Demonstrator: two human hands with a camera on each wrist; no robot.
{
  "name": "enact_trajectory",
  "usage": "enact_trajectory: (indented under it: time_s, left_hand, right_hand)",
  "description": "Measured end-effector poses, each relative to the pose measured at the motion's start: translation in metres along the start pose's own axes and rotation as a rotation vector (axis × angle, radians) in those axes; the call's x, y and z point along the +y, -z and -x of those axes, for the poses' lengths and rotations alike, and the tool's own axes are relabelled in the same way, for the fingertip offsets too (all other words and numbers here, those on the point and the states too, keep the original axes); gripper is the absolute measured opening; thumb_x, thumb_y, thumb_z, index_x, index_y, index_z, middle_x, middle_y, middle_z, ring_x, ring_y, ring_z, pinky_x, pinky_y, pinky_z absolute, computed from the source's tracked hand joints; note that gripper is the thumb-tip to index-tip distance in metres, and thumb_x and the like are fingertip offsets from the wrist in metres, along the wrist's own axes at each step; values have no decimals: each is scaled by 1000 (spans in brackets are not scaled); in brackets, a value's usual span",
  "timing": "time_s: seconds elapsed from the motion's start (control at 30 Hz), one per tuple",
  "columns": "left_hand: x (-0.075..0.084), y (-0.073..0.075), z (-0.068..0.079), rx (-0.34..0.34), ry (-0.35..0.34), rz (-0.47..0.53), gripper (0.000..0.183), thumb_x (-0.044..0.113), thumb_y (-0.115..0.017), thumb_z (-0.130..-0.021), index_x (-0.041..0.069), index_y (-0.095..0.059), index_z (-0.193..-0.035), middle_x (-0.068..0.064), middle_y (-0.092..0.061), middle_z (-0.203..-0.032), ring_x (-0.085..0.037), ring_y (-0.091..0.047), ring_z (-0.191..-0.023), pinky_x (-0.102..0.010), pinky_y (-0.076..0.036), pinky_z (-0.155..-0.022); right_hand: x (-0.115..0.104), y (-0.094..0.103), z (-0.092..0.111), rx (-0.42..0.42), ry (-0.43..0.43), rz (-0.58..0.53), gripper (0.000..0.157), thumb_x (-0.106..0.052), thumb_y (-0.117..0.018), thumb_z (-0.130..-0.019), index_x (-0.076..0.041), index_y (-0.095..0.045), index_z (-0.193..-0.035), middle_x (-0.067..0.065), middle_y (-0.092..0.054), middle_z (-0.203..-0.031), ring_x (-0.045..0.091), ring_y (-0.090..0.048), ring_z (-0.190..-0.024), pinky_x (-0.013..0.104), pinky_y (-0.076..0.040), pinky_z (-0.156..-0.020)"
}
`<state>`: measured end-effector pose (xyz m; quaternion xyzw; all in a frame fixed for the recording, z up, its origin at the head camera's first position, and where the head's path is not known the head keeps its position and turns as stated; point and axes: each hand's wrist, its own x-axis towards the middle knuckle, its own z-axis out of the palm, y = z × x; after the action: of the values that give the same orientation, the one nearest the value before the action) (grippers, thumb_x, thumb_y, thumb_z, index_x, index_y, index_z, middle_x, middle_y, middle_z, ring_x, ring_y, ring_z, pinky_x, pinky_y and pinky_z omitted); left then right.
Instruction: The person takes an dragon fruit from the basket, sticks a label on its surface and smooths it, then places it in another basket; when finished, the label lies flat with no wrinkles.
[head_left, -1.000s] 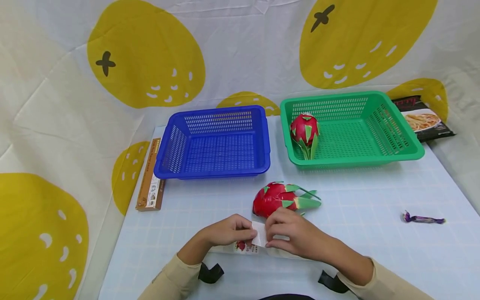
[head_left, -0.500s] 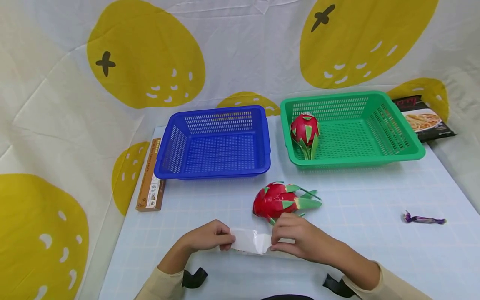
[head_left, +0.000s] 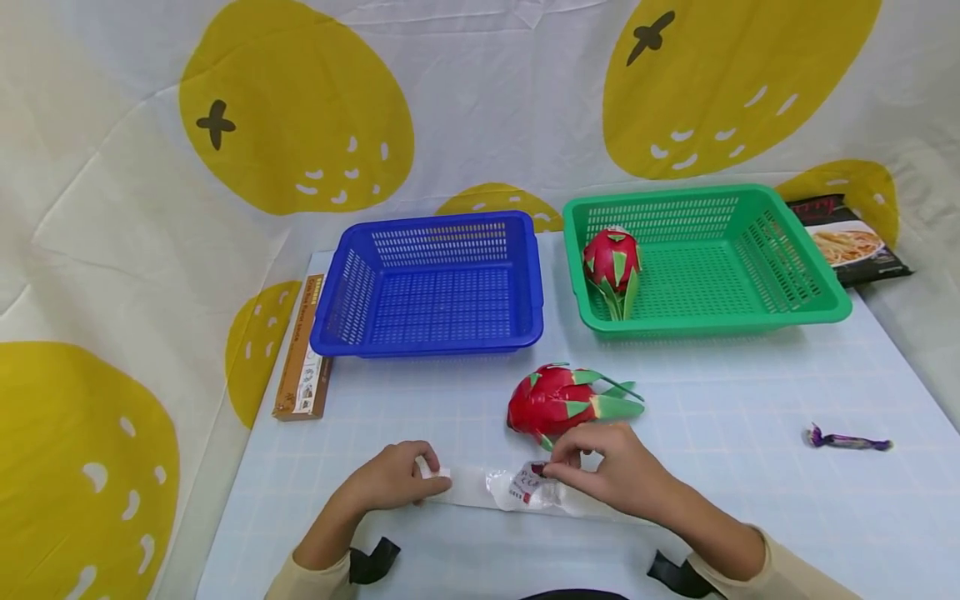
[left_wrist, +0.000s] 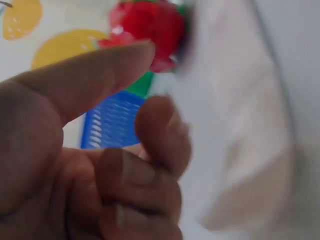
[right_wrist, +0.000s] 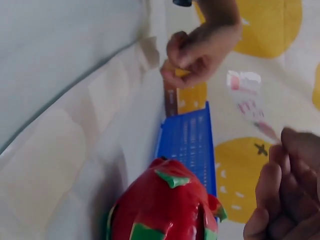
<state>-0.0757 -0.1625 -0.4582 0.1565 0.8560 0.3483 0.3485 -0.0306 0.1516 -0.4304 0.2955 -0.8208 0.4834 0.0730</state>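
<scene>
My right hand point(head_left: 611, 462) pinches the edge of a clear sticker point(head_left: 523, 485) with printed text and a small red picture. In the right wrist view the sticker point(right_wrist: 249, 102) hangs from thumb and finger. Beneath it on the table lies a long whitish strip point(head_left: 468, 487). At the strip's left end is my left hand point(head_left: 386, 479); the left wrist view shows its thumb apart from loosely curled fingers point(left_wrist: 162, 132), nothing between them. Just beyond my right hand a red dragon fruit point(head_left: 551, 402) with green leaves lies on its side.
Behind stand a blue basket point(head_left: 438, 304) and a green basket point(head_left: 697, 283), the green one holding another dragon fruit point(head_left: 611, 262). A brown box point(head_left: 303, 358) lies at left, a purple-wrapped candy point(head_left: 847, 438) at right. A black noodle packet point(head_left: 847, 242) lies behind the green basket's right side.
My hands have drawn apart, the left moving leftward and letting go of the white piece. The sticker now hangs from my right hand alone. The fruit and baskets stay put.
</scene>
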Motion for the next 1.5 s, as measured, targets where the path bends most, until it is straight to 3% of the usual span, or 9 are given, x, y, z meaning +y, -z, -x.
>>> enact_trajectory:
  time_s: [0.1,0.2,0.27,0.37,0.57,0.87,1.2,1.5]
  left_hand:
    - [16,-4,-2,72,-74,42,36,42,-64,-87,9,-61,-99,1,-59,-70,-12,-53,-63,-27,-44,-53]
    - [32,-15,-11,89,-167,135,38,39,-62,-89,6,-62,-108,0,-61,-85,-13,-57,-77,-25,-49,-62]
    - [41,-23,-20,94,-204,209,40,37,-63,-89,5,-61,-112,-2,-63,-92,-14,-59,-84,-25,-52,-67]
    - [48,-31,-35,126,-217,316,36,34,-62,-91,3,-62,-108,-10,-65,-92,-15,-61,-79,-26,-54,-65]
    - [51,-33,-59,200,-187,477,31,29,-60,-93,-2,-65,-89,-10,-61,-73,-13,-55,-63,-26,-51,-60]
    - [44,-33,-76,178,-151,475,29,27,-62,-91,-2,-65,-87,-3,-56,-67,-15,-51,-62,-28,-47,-58]
    - [40,-35,-82,180,-135,466,29,27,-61,-92,-1,-66,-87,-3,-58,-67,-16,-53,-62,-29,-49,-57]
    - [63,-26,-65,175,-149,462,26,16,-58,-94,-8,-63,-89,-19,-59,-71,-23,-51,-63,-31,-47,-57]
  right_hand:
    - [-3,-2,-3,91,-165,7,13,-17,-79,-76,-21,-67,-78,-15,-61,-69,0,-54,-62,21,-49,-55]
    - [-4,-5,-7,161,-318,16,13,-18,-79,-76,-19,-66,-74,-12,-62,-67,2,-54,-57,22,-49,-51]
    - [-3,-8,-11,189,-381,24,14,-18,-79,-76,-18,-66,-72,-10,-61,-65,4,-54,-54,22,-49,-49]
    - [-1,-11,-17,199,-430,36,15,-17,-80,-75,-16,-66,-71,-8,-60,-63,5,-52,-50,23,-48,-47]
    - [7,-11,-27,175,-473,116,17,-20,-78,-78,-14,-64,-69,-9,-58,-58,6,-51,-49,23,-43,-44]
    - [15,-11,-37,121,-516,328,20,-22,-74,-78,-15,-62,-64,-8,-47,-51,8,-42,-48,22,-34,-41]
    - [19,-13,-39,129,-525,385,21,-24,-74,-77,-16,-61,-62,-9,-48,-49,8,-43,-48,23,-34,-40]
    - [20,-14,-40,132,-519,416,22,-24,-73,-77,-17,-59,-62,-9,-48,-49,8,-43,-48,23,-34,-40]
